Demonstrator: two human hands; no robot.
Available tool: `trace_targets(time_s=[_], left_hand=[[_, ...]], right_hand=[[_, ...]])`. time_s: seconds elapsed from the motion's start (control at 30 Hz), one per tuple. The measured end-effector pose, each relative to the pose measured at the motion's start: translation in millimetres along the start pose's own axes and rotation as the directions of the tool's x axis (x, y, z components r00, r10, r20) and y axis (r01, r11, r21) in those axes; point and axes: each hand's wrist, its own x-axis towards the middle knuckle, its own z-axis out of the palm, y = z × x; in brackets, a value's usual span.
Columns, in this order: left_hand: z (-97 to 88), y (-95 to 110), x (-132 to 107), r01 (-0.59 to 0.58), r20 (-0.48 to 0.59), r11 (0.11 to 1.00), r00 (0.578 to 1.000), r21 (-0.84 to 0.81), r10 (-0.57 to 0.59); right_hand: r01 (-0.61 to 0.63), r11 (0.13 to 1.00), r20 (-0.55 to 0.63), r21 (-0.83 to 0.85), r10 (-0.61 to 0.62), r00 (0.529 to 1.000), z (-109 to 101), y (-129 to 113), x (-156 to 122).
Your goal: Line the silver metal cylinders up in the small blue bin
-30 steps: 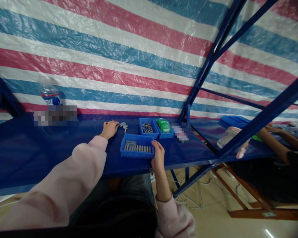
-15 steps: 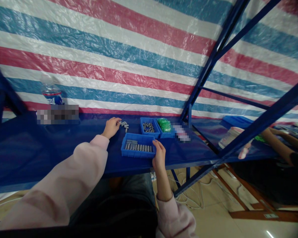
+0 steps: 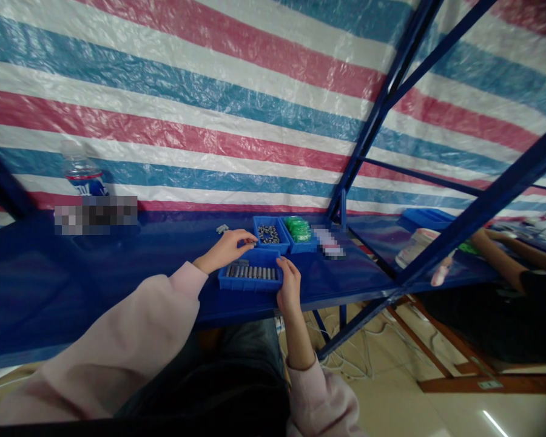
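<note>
A shallow blue tray (image 3: 250, 282) with a row of grey metal cylinders stands near the front edge of the blue bench (image 3: 118, 267). My left hand (image 3: 227, 247) hovers over the tray's back left corner, fingers pinched on a small grey metal piece. My right hand (image 3: 290, 285) rests at the tray's right front corner, fingers curled against its rim. Behind my left hand, a few loose grey metal pieces (image 3: 222, 229) lie on the bench.
Behind the tray stand a blue bin of small dark parts (image 3: 268, 233) and a blue bin of green parts (image 3: 299, 230). A water bottle (image 3: 79, 173) stands far left. Blue frame bars (image 3: 473, 215) cross at right, where another person's arm (image 3: 505, 249) works. A striped tarp hangs behind.
My left hand has left the loose metal pieces at the back and moved right and nearer, over the tray's back left corner. My right hand has stayed at the tray's corner.
</note>
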Motion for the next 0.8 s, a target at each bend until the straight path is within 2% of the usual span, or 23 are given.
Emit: trace_targets(time_s=[0.07, 0.27, 0.37, 0.57, 0.8], left_hand=[[3.8, 4, -2, -0.048, 0.024, 0.999, 0.999, -0.004, 0.048], [2.9, 6, -7, -0.074, -0.017, 0.997, 0.997, 0.005, 0.074], [3.5, 12, -9, -0.092, 0.038, 0.996, 0.995, -0.012, 0.092], [5.5, 22, -13, -0.086, 0.235, 0.996, 0.968, -0.005, 0.085], [5.3, 19, -13, -0.084, 0.303, 0.992, 0.952, 0.094, 0.051]], right_hand=[[-0.009, 1.000, 0.004, 0.011, 0.008, 1.000, 0, 1, 0], [0.010, 1.000, -0.003, 0.004, -0.010, 1.000, 0, 2, 1], [0.011, 1.000, 0.007, -0.003, -0.011, 1.000, 0, 3, 1], [0.029, 1.000, 0.004, -0.008, -0.029, 1.000, -1, 3, 2], [0.016, 1.000, 0.005, -0.007, -0.016, 1.000, 1, 1, 0]])
